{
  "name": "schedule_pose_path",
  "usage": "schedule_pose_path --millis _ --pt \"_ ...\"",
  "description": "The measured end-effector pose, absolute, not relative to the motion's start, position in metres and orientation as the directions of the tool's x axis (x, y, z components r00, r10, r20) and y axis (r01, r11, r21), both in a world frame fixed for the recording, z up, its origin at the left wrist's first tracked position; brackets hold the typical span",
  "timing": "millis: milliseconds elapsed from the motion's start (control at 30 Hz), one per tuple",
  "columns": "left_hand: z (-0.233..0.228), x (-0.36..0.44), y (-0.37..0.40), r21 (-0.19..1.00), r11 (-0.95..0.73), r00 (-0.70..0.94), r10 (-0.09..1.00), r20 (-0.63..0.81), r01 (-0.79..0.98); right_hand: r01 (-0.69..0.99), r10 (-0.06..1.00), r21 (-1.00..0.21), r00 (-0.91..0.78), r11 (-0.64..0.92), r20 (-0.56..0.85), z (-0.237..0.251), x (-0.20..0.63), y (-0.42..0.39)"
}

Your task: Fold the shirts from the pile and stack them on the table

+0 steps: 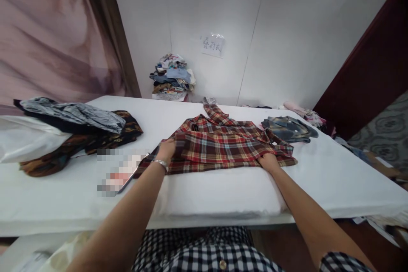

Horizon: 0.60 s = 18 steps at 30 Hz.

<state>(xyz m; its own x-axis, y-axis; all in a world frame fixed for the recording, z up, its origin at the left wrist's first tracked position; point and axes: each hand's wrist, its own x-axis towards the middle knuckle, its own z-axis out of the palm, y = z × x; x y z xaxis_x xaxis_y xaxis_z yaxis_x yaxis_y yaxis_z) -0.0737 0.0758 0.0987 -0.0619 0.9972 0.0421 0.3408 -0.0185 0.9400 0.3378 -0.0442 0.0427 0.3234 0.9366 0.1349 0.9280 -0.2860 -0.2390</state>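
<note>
A red, brown and cream plaid shirt (219, 144) lies spread across the white table in front of me, one sleeve pointing toward the wall. My left hand (167, 149), a silver bracelet at its wrist, is closed on the shirt's left part. Over on the right, my right hand (268, 161) grips the cloth by the near edge, its fingertips hidden in the fabric. Beneath the shirt's near edge a white padded cloth (219, 191) shows. Left of my left forearm lies a flat device, probably a phone (127, 174), its surface blurred out.
Dark patterned garments (79, 125) and a white plastic bag (28, 138) lie on the table's left side. A folded grey-blue plaid shirt (288, 128) rests at the right. Behind the table (344, 178) stands a tall clothes pile (174, 74); a handwritten sign (212, 45) hangs on the wall.
</note>
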Motion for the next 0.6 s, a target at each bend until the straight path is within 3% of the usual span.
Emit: schedule_pose_path --millis 167,233,333,400,500,600 --pt "0.103 -0.103 0.070 0.955 0.118 -0.233 0.971 -0.053 0.273 0.947 0.952 -0.241 0.256 -0.213 0.167 0.045 0.334 -0.049" --pt "0.104 -0.104 0.062 0.920 0.062 -0.229 0.973 0.031 0.386 0.953 0.964 -0.247 0.216 -0.174 0.156 0.045 0.333 -0.056" --pt "0.098 -0.095 0.051 0.713 -0.275 0.049 0.946 0.320 0.645 0.959 0.979 -0.260 0.155 -0.117 0.132 0.046 0.336 -0.074" --pt "0.088 -0.088 0.046 0.541 -0.503 0.302 0.856 0.420 0.675 0.953 0.976 -0.297 0.116 -0.057 0.184 0.047 0.339 -0.091" --pt "0.070 -0.084 0.043 0.381 -0.641 0.548 0.767 0.333 0.666 0.908 0.942 -0.419 0.128 0.014 0.309 0.052 0.345 -0.115" --pt "0.060 -0.087 0.047 0.253 -0.681 0.656 0.731 0.189 0.687 0.868 0.844 -0.491 0.211 0.069 0.493 0.066 0.349 -0.123"
